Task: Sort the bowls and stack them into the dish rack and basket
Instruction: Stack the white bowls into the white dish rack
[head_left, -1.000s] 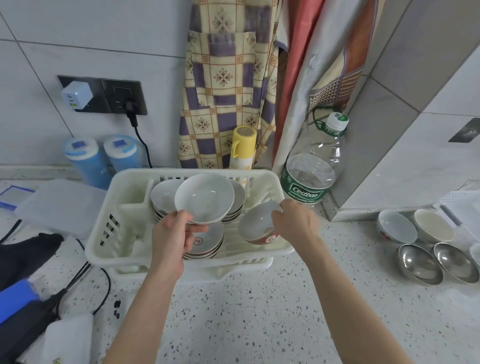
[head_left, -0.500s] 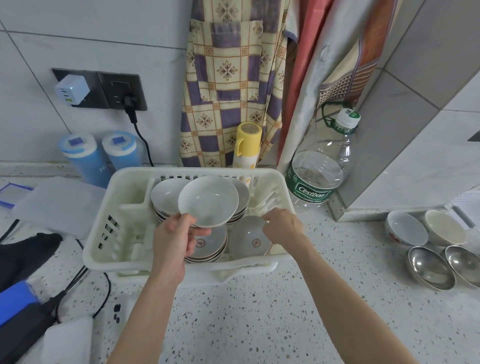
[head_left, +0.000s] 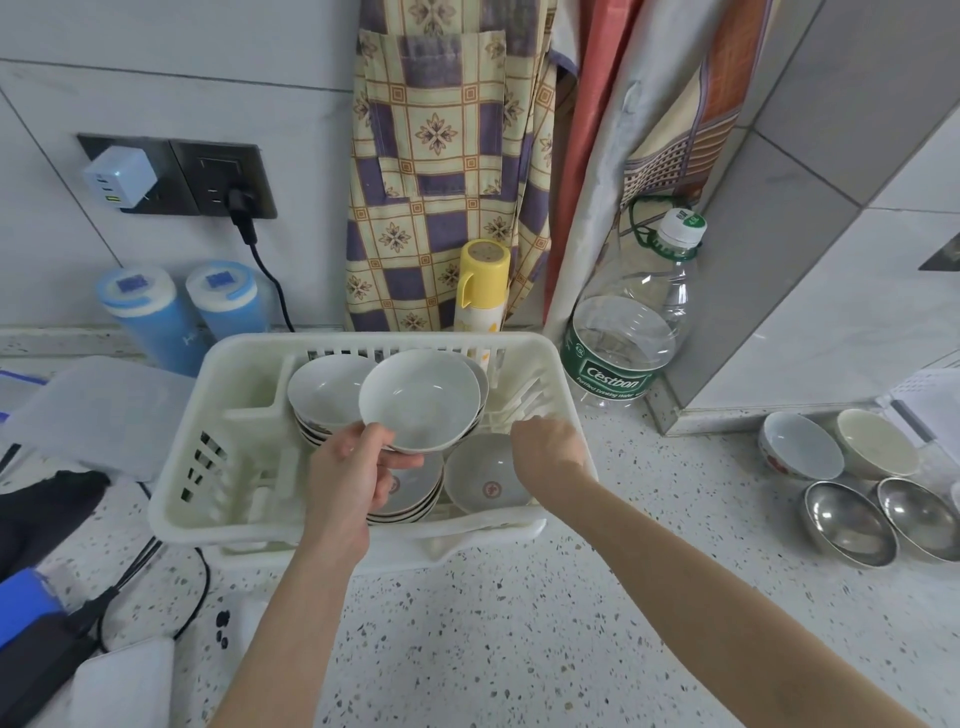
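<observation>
My left hand (head_left: 347, 480) pinches the rim of a white ceramic bowl (head_left: 420, 399) above the white plastic dish rack (head_left: 208, 415); I should lower it level onto a matching stack; my right hand (head_left: 545, 452), fingers curled, holds nothing beside the lone red-marked bowl (head_left: 485, 480).
</observation>
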